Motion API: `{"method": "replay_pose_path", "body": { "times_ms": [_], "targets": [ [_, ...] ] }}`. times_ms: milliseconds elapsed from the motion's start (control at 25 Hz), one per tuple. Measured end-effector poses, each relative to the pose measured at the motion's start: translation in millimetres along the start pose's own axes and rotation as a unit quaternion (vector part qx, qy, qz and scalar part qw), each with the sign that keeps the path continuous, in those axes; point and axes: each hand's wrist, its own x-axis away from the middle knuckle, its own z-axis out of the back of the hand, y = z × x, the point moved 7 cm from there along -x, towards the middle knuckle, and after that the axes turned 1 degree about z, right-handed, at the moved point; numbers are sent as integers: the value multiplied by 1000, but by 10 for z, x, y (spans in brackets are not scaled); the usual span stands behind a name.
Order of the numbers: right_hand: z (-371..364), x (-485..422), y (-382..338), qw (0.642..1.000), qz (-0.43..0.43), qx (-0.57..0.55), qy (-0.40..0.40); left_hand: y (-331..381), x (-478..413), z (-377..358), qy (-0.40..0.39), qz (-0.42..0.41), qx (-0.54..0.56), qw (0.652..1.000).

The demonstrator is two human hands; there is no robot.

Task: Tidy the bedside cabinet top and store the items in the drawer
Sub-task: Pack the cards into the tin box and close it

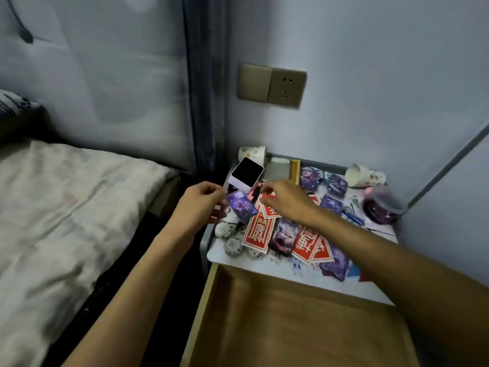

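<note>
Sitting left, the bed [79,194], left hand [201,205] pinching a purple card [242,209] over the cabinet top [264,267], white box [247,172] crowding behind, right hand [287,201] curling over red packets [258,229], grip unclear, paper cup [363,174] and jar [381,205] cluttering the right, drawer [291,327] gaping open.

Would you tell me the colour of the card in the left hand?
Purple card, seen in head view.
</note>
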Motion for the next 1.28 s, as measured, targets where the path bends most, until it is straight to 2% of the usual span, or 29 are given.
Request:
{"method": "replay_pose_path", "body": {
  "times_ms": [160,440,640,800,920,1040,1080,1160,1200,1240,1280],
  "targets": [
    [-225,-611,73,998,-33,27,38,-232,-250,87,26,54,127,990],
    [-490,-901,143,995,-44,68,66,-255,-382,119,37,78,176,981],
    [-285,-799,65,994,-34,69,80,-227,-393,121,60,96,235,965],
    [33,-421,-214,992,41,6,117,-205,-355,128,69,97,266,956],
    [92,-89,-565,988,128,-52,73,-193,-330,105,39,93,259,961],
    [55,73,-771,978,181,-89,45,-254,-326,144,61,102,260,958],
    [73,76,-750,974,170,-135,58,-281,-325,184,74,105,266,956],
    [108,9,-564,961,90,-233,116,-294,-320,270,97,101,280,950],
    [82,-45,-442,962,38,-233,136,-293,-315,309,106,99,284,948],
    [4,-112,-337,976,-10,-173,129,-298,-315,336,113,99,288,946],
    [-128,-183,-258,990,-51,-92,89,-301,-314,360,120,99,294,943]
  ]
}}
